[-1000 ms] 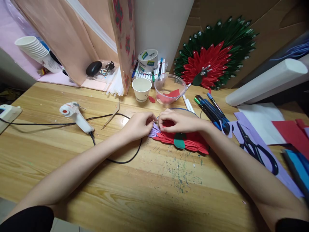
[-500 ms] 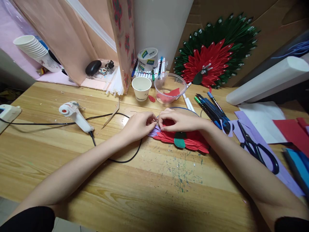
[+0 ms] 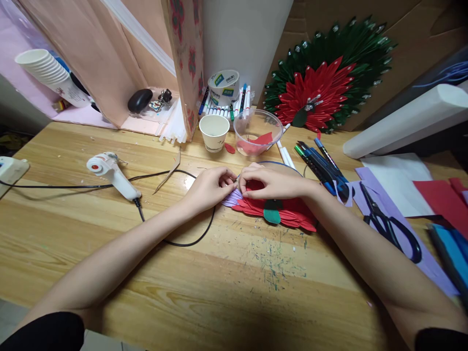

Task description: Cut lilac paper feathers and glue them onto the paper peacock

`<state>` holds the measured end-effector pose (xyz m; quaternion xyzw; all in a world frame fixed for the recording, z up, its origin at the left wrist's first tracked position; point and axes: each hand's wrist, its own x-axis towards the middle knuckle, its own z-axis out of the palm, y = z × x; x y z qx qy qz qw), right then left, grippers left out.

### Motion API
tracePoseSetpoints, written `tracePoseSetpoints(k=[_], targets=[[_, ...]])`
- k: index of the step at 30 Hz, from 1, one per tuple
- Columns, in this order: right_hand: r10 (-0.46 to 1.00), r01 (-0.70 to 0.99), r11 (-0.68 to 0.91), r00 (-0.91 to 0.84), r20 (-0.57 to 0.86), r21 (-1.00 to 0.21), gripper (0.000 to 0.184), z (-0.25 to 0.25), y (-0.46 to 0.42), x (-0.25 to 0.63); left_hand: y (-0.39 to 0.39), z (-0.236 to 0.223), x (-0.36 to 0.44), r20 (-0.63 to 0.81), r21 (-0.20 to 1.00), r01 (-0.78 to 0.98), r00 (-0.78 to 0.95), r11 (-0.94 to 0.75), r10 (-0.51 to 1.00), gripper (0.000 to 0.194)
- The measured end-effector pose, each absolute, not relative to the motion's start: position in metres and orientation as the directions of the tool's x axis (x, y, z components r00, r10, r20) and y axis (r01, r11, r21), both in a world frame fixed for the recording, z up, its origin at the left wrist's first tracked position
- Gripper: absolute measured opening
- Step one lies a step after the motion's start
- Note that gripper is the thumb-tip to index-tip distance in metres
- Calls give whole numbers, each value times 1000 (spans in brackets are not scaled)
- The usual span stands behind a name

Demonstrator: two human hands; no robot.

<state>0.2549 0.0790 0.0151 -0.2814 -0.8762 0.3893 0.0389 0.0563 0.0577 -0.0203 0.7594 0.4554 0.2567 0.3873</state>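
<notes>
In front of me on the table lies a paper craft with layered red paper petals (image 3: 292, 217), a green paper leaf (image 3: 271, 215) and a fan of purple paper (image 3: 231, 198) at its left end. My left hand (image 3: 212, 187) is closed in a pinch at the upper edge of the purple paper. Close beside it, my right hand (image 3: 268, 181) bends over the red petals, thumb and fingers pinched together near the same edge. What lies between the right fingertips is hidden. A thin blue rim (image 3: 281, 165) shows behind the right hand.
Left lies a white glue gun (image 3: 113, 173) with a looping black cord (image 3: 204, 234). Beyond the hands stand a paper cup (image 3: 214, 132) and a clear bowl (image 3: 258, 134) holding red scraps. Right are pens (image 3: 318, 163), black scissors (image 3: 387, 224) and purple sheets (image 3: 413, 243).
The left hand has shifted very slightly, and a little more purple paper shows beneath it. The right hand has stayed in place. The view has tilted a touch.
</notes>
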Motion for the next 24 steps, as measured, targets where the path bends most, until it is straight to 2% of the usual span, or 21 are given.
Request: tracePoseSetpoints(k=[5, 9, 14, 24], targets=[[507, 447, 544, -850, -146, -710, 11, 16, 81, 255, 57, -16, 53, 111, 777, 518, 446, -357, 888, 14], [544, 460, 509, -827, -142, -727, 12, 17, 81, 258, 56, -8, 49, 186, 709, 492, 560, -505, 807, 9], [632, 501, 468, -766, -120, -728, 13, 19, 81, 266, 57, -1, 49, 159, 635, 465, 703, -617, 694, 11], [683, 428, 393, -728, -53, -814, 17, 32, 86, 278, 69, 12, 53, 85, 517, 440, 827, -734, 556, 14]])
